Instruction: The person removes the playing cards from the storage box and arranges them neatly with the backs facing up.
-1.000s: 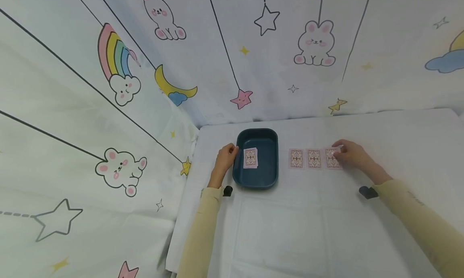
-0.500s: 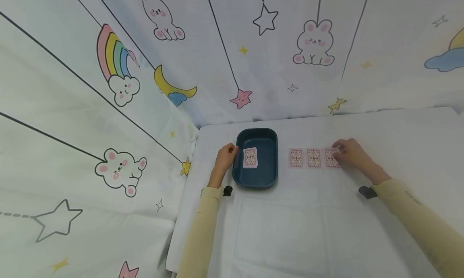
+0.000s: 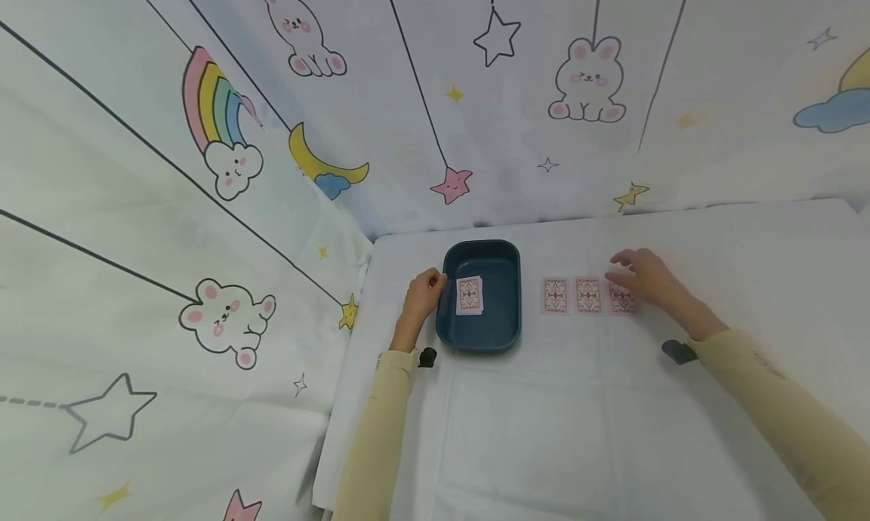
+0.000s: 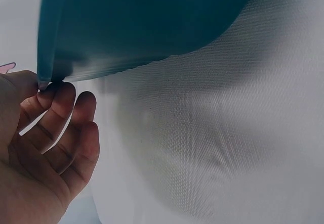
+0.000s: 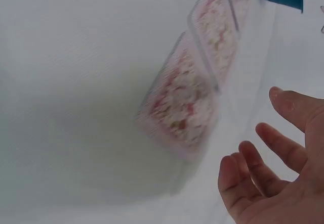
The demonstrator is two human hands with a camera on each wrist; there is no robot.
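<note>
My left hand pinches the left rim of a dark teal tray between thumb and fingers; the left wrist view shows the fingertips right at that rim. Inside the tray lies a small stack of playing cards, backs up. To the tray's right, three more playing cards sit in a row, their red patterned backs up. Over the rightmost card hovers my right hand, its fingers spread and relaxed, holding nothing. In the right wrist view that card lies apart from the fingers.
A white cloth covers the table. White curtains printed with bunnies, stars and a rainbow hang behind it and along its left side. A black camera mount shows at the left wrist, another mount at the right.
My right hand has let go of the rightmost card, lifted, and shifted slightly left and away from me, fingers opening. The left hand and tray have stayed in place.
</note>
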